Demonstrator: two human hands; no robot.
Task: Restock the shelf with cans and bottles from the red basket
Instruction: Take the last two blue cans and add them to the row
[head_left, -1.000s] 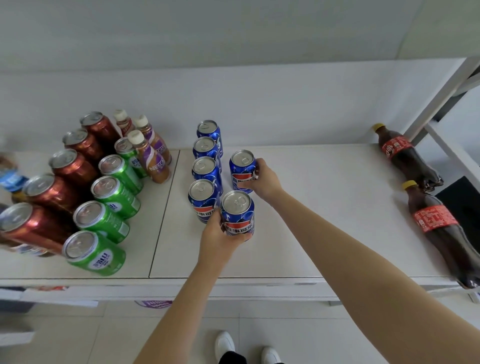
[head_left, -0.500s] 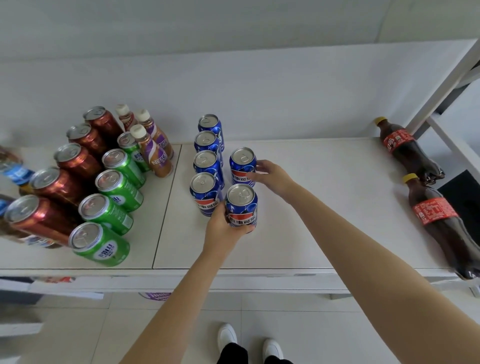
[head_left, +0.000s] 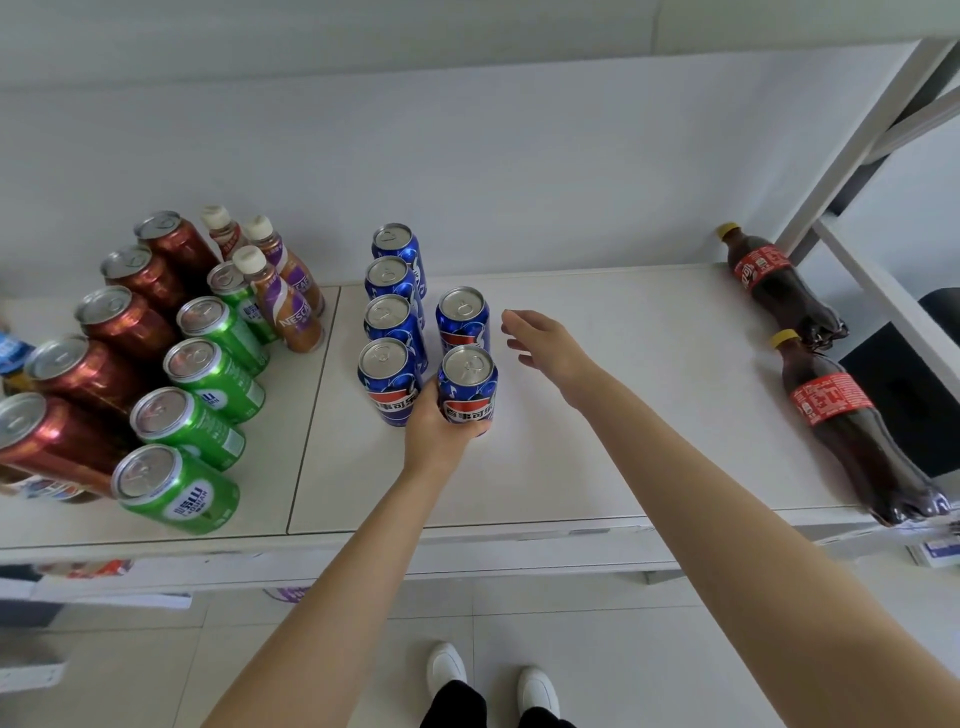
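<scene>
On the white shelf (head_left: 597, 467) stand several blue cola cans in two rows. My left hand (head_left: 441, 431) is wrapped around the front blue can (head_left: 467, 384) of the right-hand row, which rests upright on the shelf. Just behind it stands a second blue can (head_left: 462, 322). My right hand (head_left: 545, 343) hovers to the right of that can, fingers apart, holding nothing. The longer blue row (head_left: 392, 312) stands immediately to the left. The red basket is out of view.
Green cans (head_left: 208, 384) and red-brown cans (head_left: 93, 374) fill the shelf's left, with small coffee bottles (head_left: 283, 296) behind. Two dark cola bottles (head_left: 831, 405) stand at the right end beside the white shelf post (head_left: 857, 150). Bare shelf lies between.
My right hand has let go of the rear blue can and drawn back to the right, fingers spread. My left hand stays on the front can.
</scene>
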